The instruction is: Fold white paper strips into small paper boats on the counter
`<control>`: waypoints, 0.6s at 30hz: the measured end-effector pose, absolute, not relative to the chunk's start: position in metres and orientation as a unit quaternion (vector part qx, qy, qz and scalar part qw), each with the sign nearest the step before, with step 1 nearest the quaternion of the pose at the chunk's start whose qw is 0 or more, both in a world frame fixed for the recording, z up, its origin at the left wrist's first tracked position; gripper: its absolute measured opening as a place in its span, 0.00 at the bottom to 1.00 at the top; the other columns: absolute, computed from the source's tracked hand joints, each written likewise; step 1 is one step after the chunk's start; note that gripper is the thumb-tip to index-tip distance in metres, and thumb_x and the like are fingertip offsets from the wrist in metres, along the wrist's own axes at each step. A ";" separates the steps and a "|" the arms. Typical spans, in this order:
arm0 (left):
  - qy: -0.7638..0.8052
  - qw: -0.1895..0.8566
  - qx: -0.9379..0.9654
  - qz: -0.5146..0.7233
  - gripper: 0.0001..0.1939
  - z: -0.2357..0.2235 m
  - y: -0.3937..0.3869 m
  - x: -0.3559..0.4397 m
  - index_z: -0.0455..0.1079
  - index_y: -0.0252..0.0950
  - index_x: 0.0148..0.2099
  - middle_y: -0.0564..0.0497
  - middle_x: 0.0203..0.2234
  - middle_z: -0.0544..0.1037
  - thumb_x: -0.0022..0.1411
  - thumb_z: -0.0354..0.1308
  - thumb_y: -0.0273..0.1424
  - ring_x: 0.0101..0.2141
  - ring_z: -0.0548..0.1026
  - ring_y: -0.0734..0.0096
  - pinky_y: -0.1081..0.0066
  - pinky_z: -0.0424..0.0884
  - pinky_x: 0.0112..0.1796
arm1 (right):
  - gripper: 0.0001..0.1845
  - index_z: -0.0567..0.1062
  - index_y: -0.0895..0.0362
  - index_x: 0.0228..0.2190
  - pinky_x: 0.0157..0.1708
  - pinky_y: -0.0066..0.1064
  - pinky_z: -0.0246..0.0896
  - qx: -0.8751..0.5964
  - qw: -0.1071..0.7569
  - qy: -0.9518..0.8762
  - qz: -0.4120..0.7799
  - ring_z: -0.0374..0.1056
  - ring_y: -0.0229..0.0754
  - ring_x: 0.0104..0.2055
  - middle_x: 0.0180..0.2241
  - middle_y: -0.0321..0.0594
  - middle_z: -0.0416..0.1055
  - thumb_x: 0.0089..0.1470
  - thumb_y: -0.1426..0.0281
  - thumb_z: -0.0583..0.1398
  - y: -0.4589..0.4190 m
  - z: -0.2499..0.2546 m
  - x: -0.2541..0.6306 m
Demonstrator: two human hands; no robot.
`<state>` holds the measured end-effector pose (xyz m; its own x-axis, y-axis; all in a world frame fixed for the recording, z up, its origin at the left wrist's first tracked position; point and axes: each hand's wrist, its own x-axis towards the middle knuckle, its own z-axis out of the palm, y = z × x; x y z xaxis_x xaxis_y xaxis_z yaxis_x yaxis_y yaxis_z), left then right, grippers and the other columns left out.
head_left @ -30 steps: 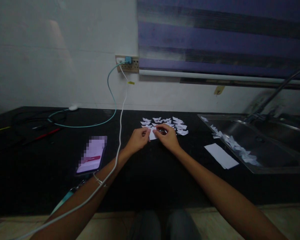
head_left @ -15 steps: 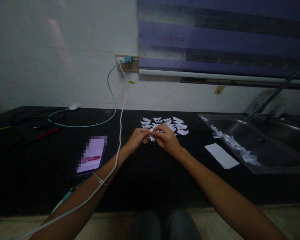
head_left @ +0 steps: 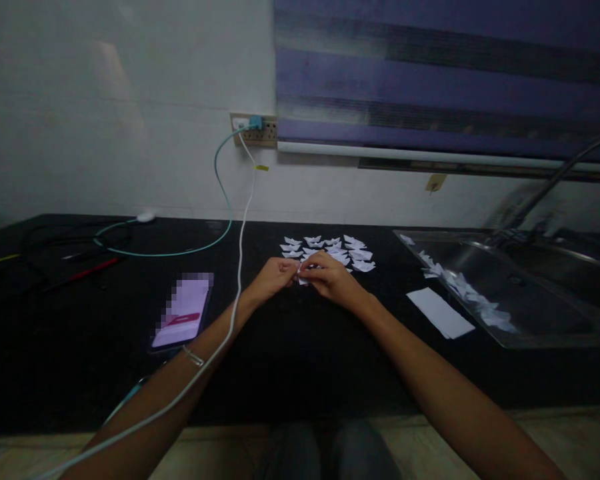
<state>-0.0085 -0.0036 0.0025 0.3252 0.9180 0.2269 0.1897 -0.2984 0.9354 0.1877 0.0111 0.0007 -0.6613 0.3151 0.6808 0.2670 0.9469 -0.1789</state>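
Between my two hands is a small folded piece of white paper [head_left: 303,281], pinched from both sides just above the black counter. My left hand [head_left: 275,277] grips its left edge with thumb and fingertips. From the right, my right hand [head_left: 331,277] pinches the same piece and hides part of it. Right behind my hands stand several small white folded paper boats [head_left: 357,255] in rows; my right hand covers some of them.
A stack of white paper sheets [head_left: 440,313] lies to the right. More folded papers [head_left: 473,293] line the rim of the metal sink [head_left: 555,333]. On the left are a phone [head_left: 183,313] and a red pen-like object [head_left: 87,270]. A white cable [head_left: 239,260] crosses over my left forearm.
My hands stay on the paper and have shifted only slightly; the right fingers now sit a little closer to the left ones. The whole view has moved very slightly.
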 end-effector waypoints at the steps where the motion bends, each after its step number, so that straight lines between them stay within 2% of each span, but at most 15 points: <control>1: 0.405 0.420 0.692 0.424 0.30 0.003 -0.003 -0.009 0.69 0.31 0.26 0.53 0.18 0.68 0.53 0.57 0.58 0.20 0.62 0.78 0.77 0.56 0.22 | 0.11 0.79 0.53 0.39 0.47 0.41 0.65 -0.162 0.387 -0.906 0.049 0.68 0.44 0.47 0.43 0.43 0.74 0.58 0.76 0.58 0.009 0.001 0.187; 3: 0.412 0.386 0.700 0.438 0.28 0.002 -0.002 -0.009 0.68 0.32 0.26 0.53 0.19 0.69 0.56 0.56 0.55 0.20 0.63 0.77 0.77 0.57 0.22 | 0.07 0.79 0.53 0.36 0.48 0.41 0.65 -0.196 0.431 -0.876 0.095 0.69 0.43 0.46 0.42 0.42 0.75 0.58 0.73 0.60 0.006 0.002 0.184; 6: 0.424 0.316 0.723 0.444 0.22 -0.002 -0.001 -0.008 0.69 0.32 0.28 0.52 0.20 0.72 0.62 0.53 0.46 0.22 0.66 0.75 0.76 0.60 0.24 | 0.05 0.78 0.55 0.35 0.40 0.36 0.68 -0.302 0.505 -0.787 0.186 0.71 0.42 0.40 0.38 0.42 0.76 0.57 0.68 0.62 0.005 0.000 0.178; 10: 0.453 0.184 0.776 0.399 0.17 -0.010 -0.003 -0.004 0.71 0.33 0.32 0.52 0.22 0.74 0.67 0.47 0.36 0.24 0.70 0.72 0.74 0.61 0.26 | 0.11 0.77 0.58 0.32 0.30 0.30 0.66 -0.372 0.468 -0.744 0.297 0.71 0.39 0.30 0.30 0.40 0.76 0.53 0.62 0.64 0.011 -0.005 0.173; 14: 0.458 0.080 0.802 0.374 0.16 -0.016 -0.006 -0.002 0.71 0.34 0.34 0.48 0.26 0.77 0.69 0.45 0.31 0.27 0.73 0.69 0.72 0.63 0.30 | 0.08 0.79 0.57 0.31 0.33 0.30 0.65 -0.384 0.443 -0.771 0.248 0.72 0.40 0.31 0.29 0.39 0.78 0.55 0.66 0.63 0.007 -0.004 0.170; 18: 0.468 0.044 0.806 0.361 0.16 -0.017 -0.005 0.000 0.71 0.34 0.36 0.46 0.29 0.78 0.70 0.44 0.31 0.29 0.75 0.68 0.71 0.64 0.31 | 0.07 0.82 0.55 0.32 0.37 0.33 0.66 -0.415 0.444 -0.774 0.177 0.75 0.43 0.33 0.32 0.40 0.80 0.55 0.71 0.62 -0.004 0.000 0.166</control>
<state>-0.0002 -0.0051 -0.0172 0.3019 0.7853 0.5406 0.7216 -0.5588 0.4087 0.1662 -0.0042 0.0000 -0.2606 0.7999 0.5405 0.4854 0.5926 -0.6429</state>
